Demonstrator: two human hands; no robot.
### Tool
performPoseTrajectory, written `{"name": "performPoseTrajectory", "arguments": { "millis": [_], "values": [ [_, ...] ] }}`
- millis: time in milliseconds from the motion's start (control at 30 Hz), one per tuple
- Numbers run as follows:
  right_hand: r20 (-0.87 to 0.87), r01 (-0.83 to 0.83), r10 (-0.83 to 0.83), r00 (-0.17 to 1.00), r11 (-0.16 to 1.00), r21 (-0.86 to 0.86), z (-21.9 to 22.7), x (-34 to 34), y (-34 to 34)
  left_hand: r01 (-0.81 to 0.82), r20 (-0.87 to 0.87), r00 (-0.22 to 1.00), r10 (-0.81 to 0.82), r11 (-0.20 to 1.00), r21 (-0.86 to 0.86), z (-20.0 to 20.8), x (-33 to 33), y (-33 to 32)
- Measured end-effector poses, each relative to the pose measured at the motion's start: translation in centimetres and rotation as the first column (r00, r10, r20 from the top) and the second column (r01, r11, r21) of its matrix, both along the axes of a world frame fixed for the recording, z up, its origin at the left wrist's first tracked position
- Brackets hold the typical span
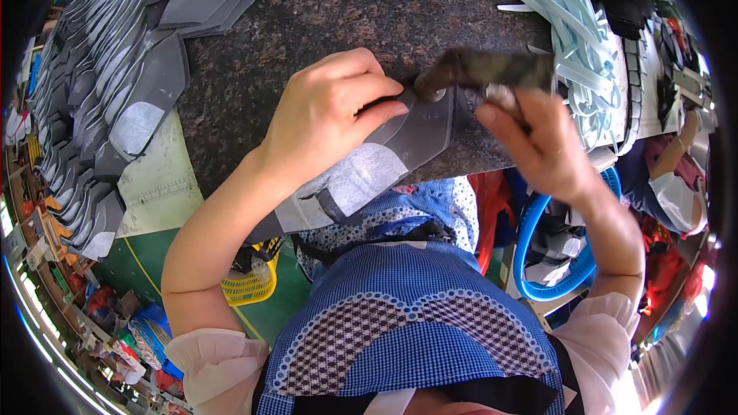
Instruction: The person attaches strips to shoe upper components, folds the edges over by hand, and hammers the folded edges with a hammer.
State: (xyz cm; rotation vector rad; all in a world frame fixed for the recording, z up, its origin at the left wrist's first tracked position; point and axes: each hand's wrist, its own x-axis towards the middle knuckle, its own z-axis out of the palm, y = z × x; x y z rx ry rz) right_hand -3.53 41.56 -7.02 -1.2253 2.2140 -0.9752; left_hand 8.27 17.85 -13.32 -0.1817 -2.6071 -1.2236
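Observation:
My left hand pinches the upper edge of a dark grey shoe upper piece between thumb and fingers. The piece lies at the near edge of the speckled stone table, with a pale grey patch on it; its lower end hangs over the edge. Closed around a hammer is my right hand, slightly smeared by motion. The hammer's dark, worn head reaches left over the top of the piece, close to my left fingertips. Whether it touches the piece is hard to see.
Rows of similar grey pieces stack along the left, more lying at the top left. Pale blue-green strips heap at the right. Below the table are a blue-rimmed basket and a yellow basket. Another person sits at far right.

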Motion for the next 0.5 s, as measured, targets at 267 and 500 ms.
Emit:
{"name": "performPoseTrajectory", "arguments": {
  "millis": [267,500],
  "values": [
    [0.010,-0.103,0.102,0.995,0.990,0.100,0.4,-1.6,-1.7,-0.049,-0.121,0.993,0.017,0.962,-0.268,0.5,0.9,0.8],
    [-0.055,-0.093,0.092,0.994,0.996,-0.015,-1.6,-0.5,-0.8,0.003,-0.021,1.000,-0.006,0.991,-0.133,1.1,1.8,-0.1]
  ]
}}
